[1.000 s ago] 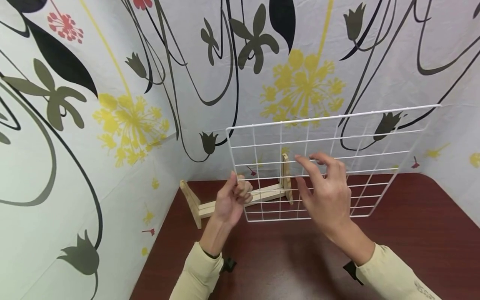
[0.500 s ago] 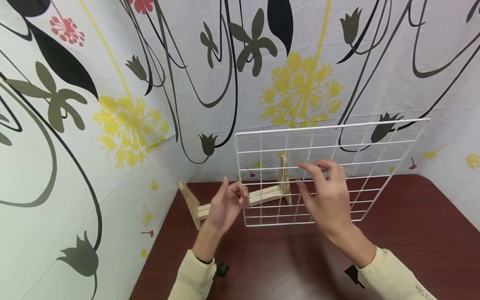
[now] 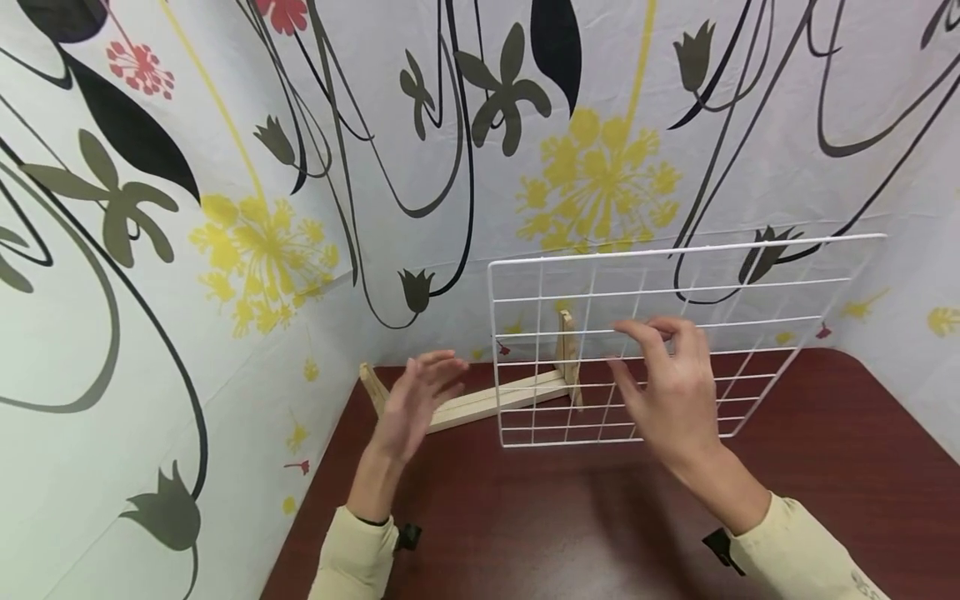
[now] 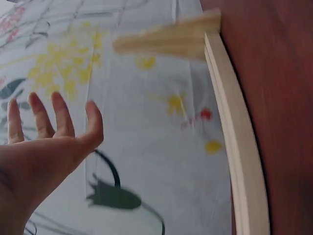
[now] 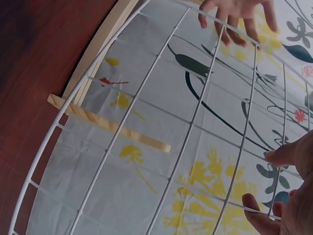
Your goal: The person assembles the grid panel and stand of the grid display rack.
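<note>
A white wire grid panel [image 3: 678, 250] stands tilted above the table in the head view. My right hand [image 3: 671, 396] grips it near the middle, thumb on one side and bent fingers on the other; in the right wrist view the fingertips [image 5: 252, 203] reach round a wire. To the left of the panel, apart from it, my left hand [image 3: 416, 400] is raised with fingers spread and nothing held. Behind both sits a wooden stand [image 3: 480, 406], a long bar with an upright at each end. The left hand partly covers its left end.
The dark red table [image 3: 525, 517] carries the stand near its back edge. Cloth walls with a flower print [image 3: 375, 192] rise close behind and to the left. A sleeve covers each forearm.
My left hand has let go of the panel's left edge and moved left, its fingers straightening. The panel has shifted right and lower, with my right hand still holding it.
</note>
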`<move>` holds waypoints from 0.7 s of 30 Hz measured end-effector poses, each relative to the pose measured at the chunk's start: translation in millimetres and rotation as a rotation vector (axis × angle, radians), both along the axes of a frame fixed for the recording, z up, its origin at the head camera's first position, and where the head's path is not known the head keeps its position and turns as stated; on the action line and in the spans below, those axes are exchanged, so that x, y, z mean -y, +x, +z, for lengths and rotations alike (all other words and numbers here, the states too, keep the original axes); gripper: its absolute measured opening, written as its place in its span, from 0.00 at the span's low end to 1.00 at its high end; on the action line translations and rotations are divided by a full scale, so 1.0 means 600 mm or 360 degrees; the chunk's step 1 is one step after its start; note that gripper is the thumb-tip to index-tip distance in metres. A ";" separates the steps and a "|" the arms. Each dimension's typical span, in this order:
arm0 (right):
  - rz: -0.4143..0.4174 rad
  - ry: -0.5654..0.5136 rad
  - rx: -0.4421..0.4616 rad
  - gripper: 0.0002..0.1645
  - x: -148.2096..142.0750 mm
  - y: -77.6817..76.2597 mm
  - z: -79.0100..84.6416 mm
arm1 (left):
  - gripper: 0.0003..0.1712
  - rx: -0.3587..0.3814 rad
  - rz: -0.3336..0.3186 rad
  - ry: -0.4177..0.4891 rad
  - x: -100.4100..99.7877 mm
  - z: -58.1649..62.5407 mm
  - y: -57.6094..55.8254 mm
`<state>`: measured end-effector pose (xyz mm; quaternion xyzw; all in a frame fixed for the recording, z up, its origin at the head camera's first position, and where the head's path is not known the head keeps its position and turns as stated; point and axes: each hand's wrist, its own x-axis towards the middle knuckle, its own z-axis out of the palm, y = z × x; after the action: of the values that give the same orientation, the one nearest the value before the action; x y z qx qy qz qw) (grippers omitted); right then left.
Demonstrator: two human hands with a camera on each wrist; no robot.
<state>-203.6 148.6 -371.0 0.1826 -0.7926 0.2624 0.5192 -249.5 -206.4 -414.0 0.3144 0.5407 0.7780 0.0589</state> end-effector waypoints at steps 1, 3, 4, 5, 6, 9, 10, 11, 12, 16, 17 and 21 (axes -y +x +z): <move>-0.0011 -0.0002 -0.0004 0.30 -0.001 0.000 -0.001 | 0.34 -0.0016 0.0036 0.0030 0.012 0.001 -0.001; -0.0032 -0.0003 -0.0006 0.29 -0.003 -0.001 -0.002 | 0.36 -0.0045 0.0106 0.0112 0.035 0.006 0.001; -0.0045 -0.0004 -0.0005 0.28 -0.003 -0.001 -0.003 | 0.36 -0.0055 0.0136 0.0164 0.045 0.009 0.002; -0.0058 -0.0004 -0.0005 0.27 -0.004 -0.001 -0.004 | 0.36 -0.0071 0.0169 0.0214 0.056 0.012 0.003; -0.0069 -0.0003 -0.0004 0.27 -0.004 0.000 -0.005 | 0.36 -0.0078 0.0208 0.0263 0.066 0.015 0.003; -0.0085 0.0000 0.0007 0.27 -0.004 0.000 -0.008 | 0.37 -0.0075 0.0366 0.0400 0.094 0.020 0.004; -0.0088 0.0000 0.0011 0.26 -0.003 0.000 -0.009 | 0.36 -0.0060 0.0429 0.0437 0.103 0.019 0.005; -0.0087 -0.0001 0.0015 0.27 -0.003 0.000 -0.009 | 0.37 -0.0039 0.0496 0.0460 0.111 0.017 0.005; -0.0086 -0.0003 0.0017 0.27 -0.002 0.000 -0.010 | 0.36 -0.0008 0.0560 0.0481 0.120 0.014 0.006; -0.0081 -0.0009 0.0028 0.27 0.000 0.000 -0.011 | 0.35 0.0108 0.0761 0.0480 0.148 -0.009 0.008; -0.0078 -0.0009 0.0028 0.27 0.000 0.000 -0.011 | 0.35 0.0138 0.0792 0.0476 0.154 -0.016 0.007; -0.0068 -0.0006 0.0016 0.28 0.002 0.000 -0.012 | 0.34 0.0280 0.0860 0.0448 0.169 -0.044 0.002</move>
<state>-203.3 147.6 -378.2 0.1632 -0.7985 0.2535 0.5211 -248.4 -307.8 -440.2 0.0960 0.4845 0.8569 -0.1473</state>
